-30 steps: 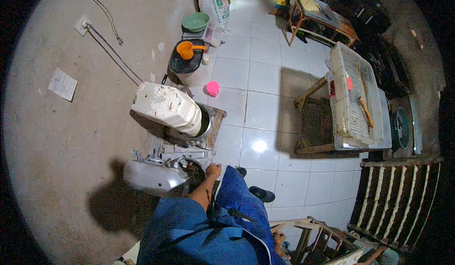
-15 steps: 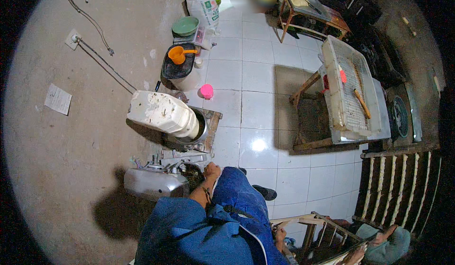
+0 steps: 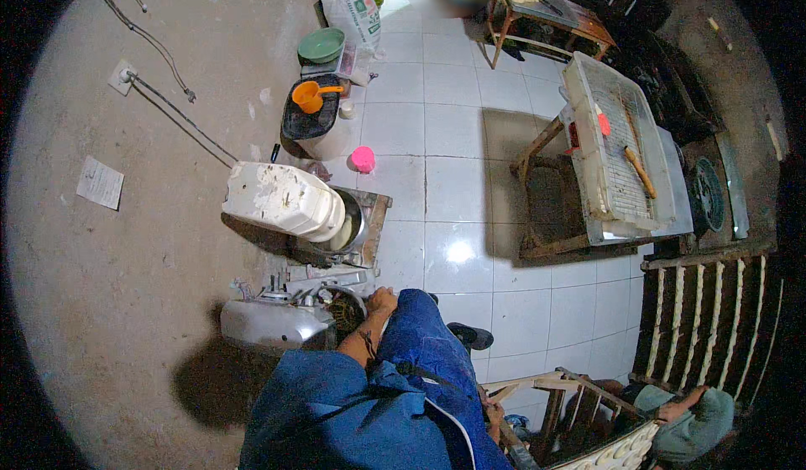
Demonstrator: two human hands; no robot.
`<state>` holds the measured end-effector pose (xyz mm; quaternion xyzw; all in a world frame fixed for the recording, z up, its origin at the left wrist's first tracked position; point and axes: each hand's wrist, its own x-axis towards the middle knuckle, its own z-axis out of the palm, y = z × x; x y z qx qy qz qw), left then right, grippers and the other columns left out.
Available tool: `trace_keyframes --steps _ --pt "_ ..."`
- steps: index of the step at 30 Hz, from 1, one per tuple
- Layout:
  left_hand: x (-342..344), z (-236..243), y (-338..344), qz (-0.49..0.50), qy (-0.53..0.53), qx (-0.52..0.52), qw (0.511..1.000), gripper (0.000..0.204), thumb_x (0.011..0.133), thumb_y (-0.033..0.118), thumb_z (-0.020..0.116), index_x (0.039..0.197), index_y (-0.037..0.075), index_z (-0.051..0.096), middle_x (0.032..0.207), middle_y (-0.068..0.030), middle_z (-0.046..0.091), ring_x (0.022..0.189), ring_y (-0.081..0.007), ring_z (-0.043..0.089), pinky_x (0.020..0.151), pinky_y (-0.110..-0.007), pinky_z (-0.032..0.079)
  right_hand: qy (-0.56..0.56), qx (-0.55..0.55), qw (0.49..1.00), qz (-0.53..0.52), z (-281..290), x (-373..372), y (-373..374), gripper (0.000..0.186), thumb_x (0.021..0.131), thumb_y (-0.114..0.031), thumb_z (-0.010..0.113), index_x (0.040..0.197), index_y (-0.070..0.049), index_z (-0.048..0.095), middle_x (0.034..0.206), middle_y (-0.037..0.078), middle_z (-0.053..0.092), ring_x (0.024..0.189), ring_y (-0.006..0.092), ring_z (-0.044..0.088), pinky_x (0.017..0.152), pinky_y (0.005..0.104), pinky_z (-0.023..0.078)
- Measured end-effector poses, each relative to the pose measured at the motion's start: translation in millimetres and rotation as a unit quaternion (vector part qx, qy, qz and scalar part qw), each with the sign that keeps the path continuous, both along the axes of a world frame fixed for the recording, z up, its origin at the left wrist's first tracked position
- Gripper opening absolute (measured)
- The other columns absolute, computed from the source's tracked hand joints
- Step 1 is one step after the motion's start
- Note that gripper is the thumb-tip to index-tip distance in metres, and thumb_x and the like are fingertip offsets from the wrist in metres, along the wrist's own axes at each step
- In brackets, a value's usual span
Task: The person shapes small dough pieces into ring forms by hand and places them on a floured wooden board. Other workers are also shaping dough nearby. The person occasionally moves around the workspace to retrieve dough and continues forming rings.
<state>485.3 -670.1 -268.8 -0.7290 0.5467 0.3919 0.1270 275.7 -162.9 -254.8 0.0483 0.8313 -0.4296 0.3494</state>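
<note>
My left hand has its fingers curled beside the round bowl of a silver machine; what they grip is hidden. My right hand is low by my blue-clad leg, at the edge of a wooden frame, its fingers mostly hidden. Just beyond the silver machine, a white machine stands over a metal bowl on a worn base.
A pink cup, orange dipper and sack line the left wall. A table with a wire-racked plastic tray stands right, near a slatted rack. A co-worker's arm is at lower right, beside a patterned board.
The co-worker's arm, grey-green clothing and the patterned board have come further into view at lower right. My view has shifted slightly; my hands stay in about the same places.
</note>
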Motion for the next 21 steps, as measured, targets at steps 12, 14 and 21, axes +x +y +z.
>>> trace_keyframes --steps 12,14,21 --pt "7 -19 8 -0.074 -0.003 -0.058 0.996 0.035 0.079 0.034 0.056 0.095 0.004 0.065 0.102 -0.0159 0.064 0.103 -0.0344 0.059 0.088 -0.045 0.046 -0.022 -0.012 1.0 -0.016 16 16 -18 0.018 0.082 -0.02 0.068 0.081 -0.003 0.065 0.078 0.004 0.064 0.073 0.0134 0.057 0.069 0.0311 0.049" --pt "15 -44 -2 -0.183 -0.009 -0.08 0.98 0.035 0.078 0.034 0.057 0.095 0.004 0.065 0.102 -0.0157 0.064 0.102 -0.0348 0.059 0.087 -0.046 0.046 -0.027 -0.032 0.999 -0.034 19 28 -24 0.018 0.082 -0.02 0.069 0.081 -0.003 0.065 0.079 0.004 0.064 0.074 0.0135 0.057 0.071 0.0313 0.049" --pt "6 -38 10 -0.223 0.181 -0.012 0.958 0.032 0.083 0.032 0.053 0.101 0.007 0.063 0.102 -0.0171 0.061 0.095 -0.0334 0.057 0.082 -0.045 0.045 0.094 0.218 0.966 0.104 21 32 -35 0.021 0.074 -0.025 0.068 0.083 -0.006 0.065 0.083 0.017 0.065 0.069 0.03 0.064 0.066 0.0412 0.052"
